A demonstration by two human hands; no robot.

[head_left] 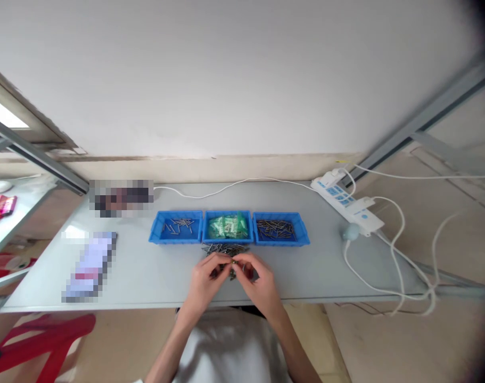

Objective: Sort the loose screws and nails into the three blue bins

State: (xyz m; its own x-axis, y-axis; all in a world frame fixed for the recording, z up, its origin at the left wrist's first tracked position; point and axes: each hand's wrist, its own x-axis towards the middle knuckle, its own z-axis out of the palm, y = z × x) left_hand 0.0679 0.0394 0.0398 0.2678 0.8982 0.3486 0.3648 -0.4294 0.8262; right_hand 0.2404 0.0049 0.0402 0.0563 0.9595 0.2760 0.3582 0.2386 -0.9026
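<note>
My left hand [210, 271] and my right hand [255, 272] meet over the front middle of the table, fingertips pinched together. Between them shows a small brass-coloured piece [233, 261], too small to tell its kind. Just beyond the fingers lies a loose pile of thin metal pins or screws [220, 248], partly hidden by my hands. More small metal pieces show below the fingertips. Behind the pile, three blue trays stand side by side: the left tray [156, 234] holds a few thin metal pins, the middle tray [226, 241] green-and-clear plastic packets, the right tray [302, 234] many darker pins.
A blurred-out phone-like object [91, 266] lies at the left, with another blurred object [122, 199] behind it. On the right sits a white power strip [346, 205] with plugs and loose white cables [402, 229]. A red stool [54, 340] stands below the table's left front.
</note>
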